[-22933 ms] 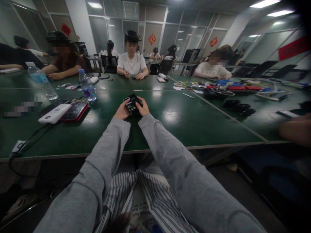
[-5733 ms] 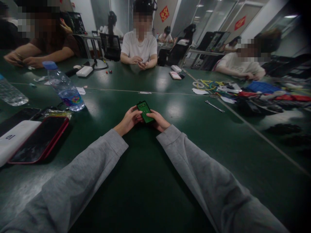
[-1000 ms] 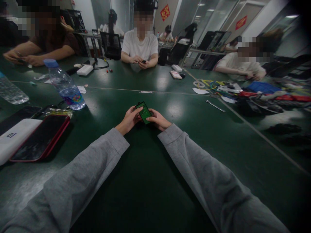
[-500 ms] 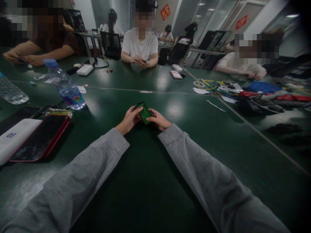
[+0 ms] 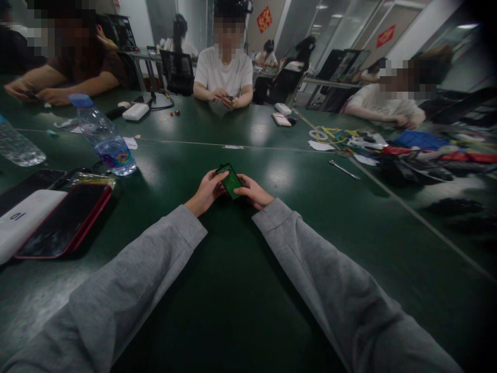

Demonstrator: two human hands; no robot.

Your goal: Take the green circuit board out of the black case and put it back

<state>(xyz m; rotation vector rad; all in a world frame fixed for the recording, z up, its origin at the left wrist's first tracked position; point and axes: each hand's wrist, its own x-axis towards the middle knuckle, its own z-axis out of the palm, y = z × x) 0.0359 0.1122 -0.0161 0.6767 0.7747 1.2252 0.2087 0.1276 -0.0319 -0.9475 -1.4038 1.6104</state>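
Note:
Between my two hands is a small green circuit board [image 5: 232, 182] with a dark edge, tilted and held just above the table [image 5: 233, 290]. My left hand [image 5: 208, 188] is closed on its left side, with the thumb lying on the board's face. On the other side, my right hand [image 5: 253, 191] grips the lower right edge, its thumb also on the front. The fingers behind the board are mostly hidden.
On the left lie a red-edged phone [image 5: 68, 220], a white power bank [image 5: 29, 220] and a water bottle [image 5: 106, 140]. To the right are a wrench [image 5: 344, 170] and a heap of cables [image 5: 345, 137]. A person in a white shirt [image 5: 223, 72] sits opposite.
My hands and the circuit board stay in practically the same place. The person at the right has shifted their head slightly.

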